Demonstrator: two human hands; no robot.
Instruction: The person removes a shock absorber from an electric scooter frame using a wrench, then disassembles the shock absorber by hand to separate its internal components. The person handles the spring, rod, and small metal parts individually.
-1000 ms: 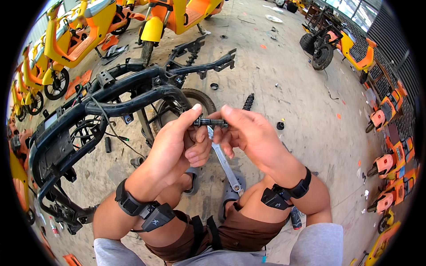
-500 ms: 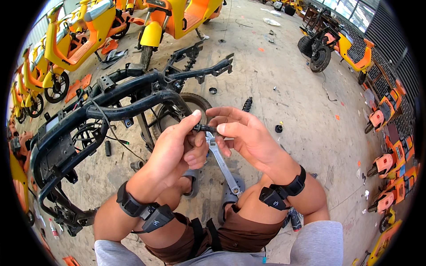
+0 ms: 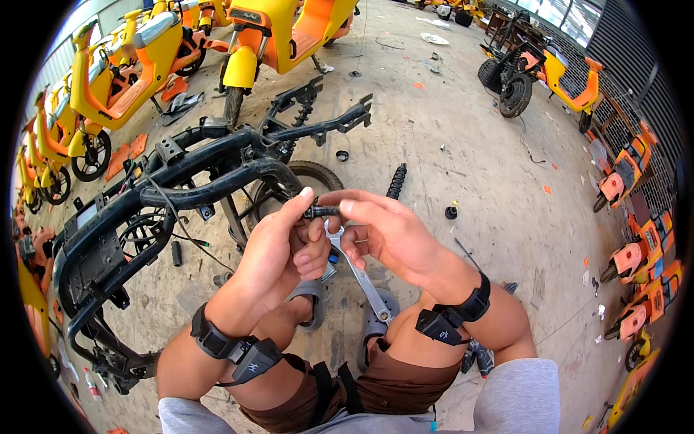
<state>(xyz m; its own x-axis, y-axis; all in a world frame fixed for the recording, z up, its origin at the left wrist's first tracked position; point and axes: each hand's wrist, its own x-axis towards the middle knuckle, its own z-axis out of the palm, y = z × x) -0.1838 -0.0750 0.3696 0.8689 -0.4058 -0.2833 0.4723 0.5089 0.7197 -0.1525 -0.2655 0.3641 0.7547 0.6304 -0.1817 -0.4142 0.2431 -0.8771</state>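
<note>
1. Hands: two, left (image 3: 278, 233), right (image 3: 390, 230).
2. Threaded black part (image 3: 322, 212): one.
3. Wrench (image 3: 367, 289): one.
4. Black frame (image 3: 217, 181): one.
5. Wrist straps (image 3: 210, 332): two.
6. Grey shoes (image 3: 316, 307): two.
7. Scooters (image 3: 155, 59), left: overlapping, I can't count.

Scuffed, stained concrete makes up the floor (image 3: 506, 217). Over on the left a black scooter frame (image 3: 202, 190) rests on it, with a short black tube (image 3: 176, 253) close by. Farther off I can see a black ring (image 3: 342, 155), a coil-spring shock absorber (image 3: 397, 181) and, right of that, a small black cylindrical part (image 3: 451, 212). Orange panels (image 3: 126, 157) lie far left, near parked yellow-and-orange scooters (image 3: 163, 58).
</note>
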